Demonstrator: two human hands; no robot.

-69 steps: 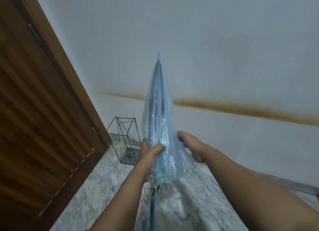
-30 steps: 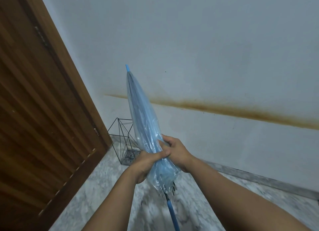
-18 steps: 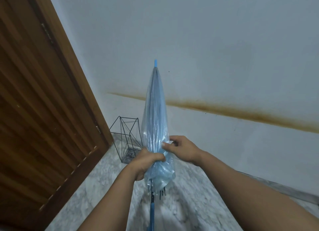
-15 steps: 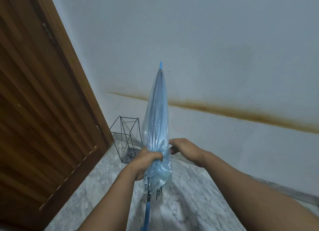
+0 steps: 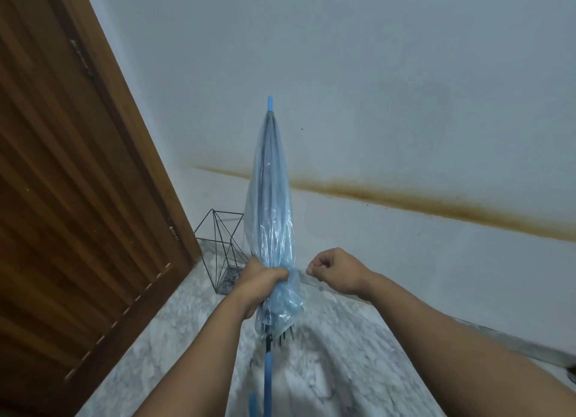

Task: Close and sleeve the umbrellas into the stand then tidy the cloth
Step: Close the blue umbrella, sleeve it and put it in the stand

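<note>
A folded, see-through light-blue umbrella [image 5: 270, 204] points tip-up in front of me, its blue shaft running down out of view. My left hand [image 5: 260, 281] grips the gathered canopy near its lower end. My right hand [image 5: 335, 270] is a little to the right of the umbrella, clear of it, fingers curled into a fist with nothing visible in them. A black wire umbrella stand [image 5: 218, 229] sits on the floor in the corner, just behind and to the left of the umbrella. No cloth is in view.
A brown wooden door [image 5: 78, 198] fills the left side beside the stand. A pale wall with a rusty stain band [image 5: 436, 203] runs behind. The floor [image 5: 336, 363] is grey-white marble, with a skirting edge along the right.
My right hand has let go of the canopy and pulled away to the right, closing into a fist. The left hand keeps its grip and the umbrella stands more upright.
</note>
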